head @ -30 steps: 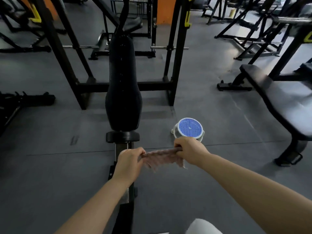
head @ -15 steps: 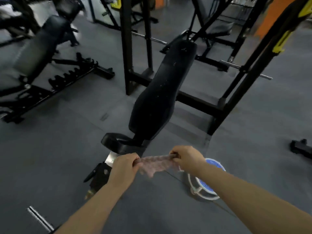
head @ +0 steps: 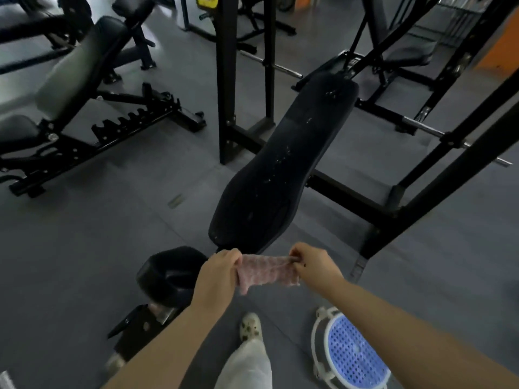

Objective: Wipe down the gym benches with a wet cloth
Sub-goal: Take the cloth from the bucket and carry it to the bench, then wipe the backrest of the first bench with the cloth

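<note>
Pink cloth (head: 266, 272) is pinched taut btwn left hand (head: 219, 272) & right hand (head: 311, 265), just in front of black bench (head: 275, 175); bucket (head: 351, 352) is seen on floor nearby.

Grey gym floor (head: 98, 262) w/ black incline bench (head: 280, 164) at centre; white bucket w/ blue perforated lid (head: 351, 352) near bench's foot end, adj. bench (head: 70, 88) left of it.

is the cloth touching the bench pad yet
Cannot tell. In the head view the cloth, stretched between the left hand and right hand, overlaps the near end of the bench pad, with no contact or gap plainly visible.
</note>
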Demonstrator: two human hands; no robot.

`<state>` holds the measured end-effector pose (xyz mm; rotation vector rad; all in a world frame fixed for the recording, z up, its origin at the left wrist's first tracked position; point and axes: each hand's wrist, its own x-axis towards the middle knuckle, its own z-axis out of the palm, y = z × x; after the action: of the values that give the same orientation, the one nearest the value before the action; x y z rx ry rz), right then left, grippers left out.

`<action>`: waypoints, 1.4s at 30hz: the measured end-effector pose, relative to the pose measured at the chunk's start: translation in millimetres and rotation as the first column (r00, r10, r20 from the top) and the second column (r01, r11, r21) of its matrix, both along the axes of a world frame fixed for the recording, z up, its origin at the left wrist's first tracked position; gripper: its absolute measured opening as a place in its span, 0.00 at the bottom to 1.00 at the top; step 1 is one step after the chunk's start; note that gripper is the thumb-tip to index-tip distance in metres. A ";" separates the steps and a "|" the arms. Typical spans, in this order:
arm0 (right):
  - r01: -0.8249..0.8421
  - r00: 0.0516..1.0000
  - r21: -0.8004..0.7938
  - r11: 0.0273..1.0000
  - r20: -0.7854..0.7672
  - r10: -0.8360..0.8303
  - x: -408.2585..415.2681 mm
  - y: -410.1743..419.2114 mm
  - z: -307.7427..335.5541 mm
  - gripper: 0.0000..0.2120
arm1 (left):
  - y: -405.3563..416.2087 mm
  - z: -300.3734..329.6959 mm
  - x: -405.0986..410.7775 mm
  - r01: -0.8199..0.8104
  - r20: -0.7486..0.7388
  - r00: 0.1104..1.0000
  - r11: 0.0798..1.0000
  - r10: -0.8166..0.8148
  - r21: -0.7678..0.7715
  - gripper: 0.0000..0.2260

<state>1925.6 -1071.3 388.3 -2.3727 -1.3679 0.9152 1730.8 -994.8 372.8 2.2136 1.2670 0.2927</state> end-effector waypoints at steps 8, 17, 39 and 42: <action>0.162 0.986 0.008 0.987 0.028 -0.162 129.2 96.3 6.9 0.04 | 109.8 -7.2 136.3 0.155 0.103 0.983 0.988 -0.153 -0.016 0.12; 0.100 0.995 0.016 0.995 0.019 -0.100 252.2 170.1 8.9 0.03 | 177.4 -12.7 249.0 0.280 -0.060 0.959 0.958 -0.277 0.054 0.21; -0.204 0.971 0.663 0.720 0.232 0.062 421.6 353.0 -227.6 0.07 | 285.1 -233.6 453.4 -0.048 -0.335 0.933 0.966 0.135 0.254 0.27; -0.546 0.804 0.614 0.570 0.575 0.151 418.3 350.3 -269.2 0.16 | 287.4 -266.3 448.0 -0.046 -0.172 0.977 0.916 0.124 0.399 0.24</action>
<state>2343.9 -721.0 119.1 -1.6739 -1.9610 -0.2549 2178.8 -707.4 106.5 2.5805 1.5228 0.4032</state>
